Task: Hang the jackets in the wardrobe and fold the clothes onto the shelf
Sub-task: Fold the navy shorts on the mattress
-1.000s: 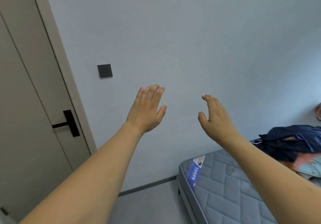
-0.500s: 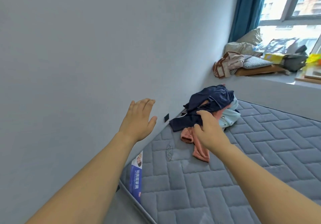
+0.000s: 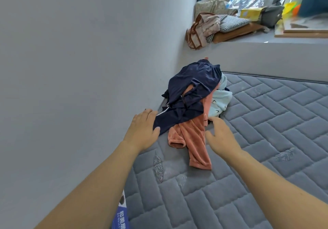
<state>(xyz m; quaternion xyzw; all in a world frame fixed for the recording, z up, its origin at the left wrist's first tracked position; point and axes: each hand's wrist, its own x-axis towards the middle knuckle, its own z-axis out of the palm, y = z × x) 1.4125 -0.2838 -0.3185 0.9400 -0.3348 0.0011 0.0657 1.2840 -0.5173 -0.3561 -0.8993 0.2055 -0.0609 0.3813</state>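
While left hand touches navy garment | wall beside

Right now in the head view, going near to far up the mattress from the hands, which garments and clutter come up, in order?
salmon garment → navy garment → beige bag on the window ledge.

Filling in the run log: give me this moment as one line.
stage: reaching pile | left hand: open, touching navy garment | right hand: open, beside pink garment | pile on mattress
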